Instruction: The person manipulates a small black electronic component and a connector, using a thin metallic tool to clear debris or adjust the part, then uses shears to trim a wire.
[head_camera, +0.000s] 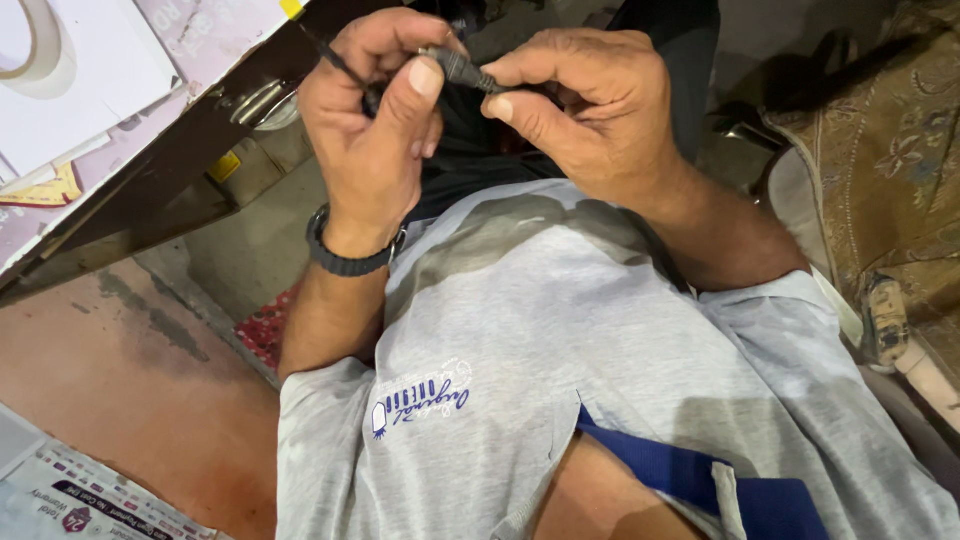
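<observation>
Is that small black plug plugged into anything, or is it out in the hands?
Out. The black plug is pinched between the left hand and right hand, its tip bare; its cord trails off left.

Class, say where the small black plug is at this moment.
In the head view, the plug sits top centre, pinched between the left hand and the right hand, above the grey shirt.

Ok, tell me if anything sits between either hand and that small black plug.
Nothing visible does. The left hand and right hand both pinch the black plug directly with bare fingers; its thin black cable runs off past the left hand.
</observation>
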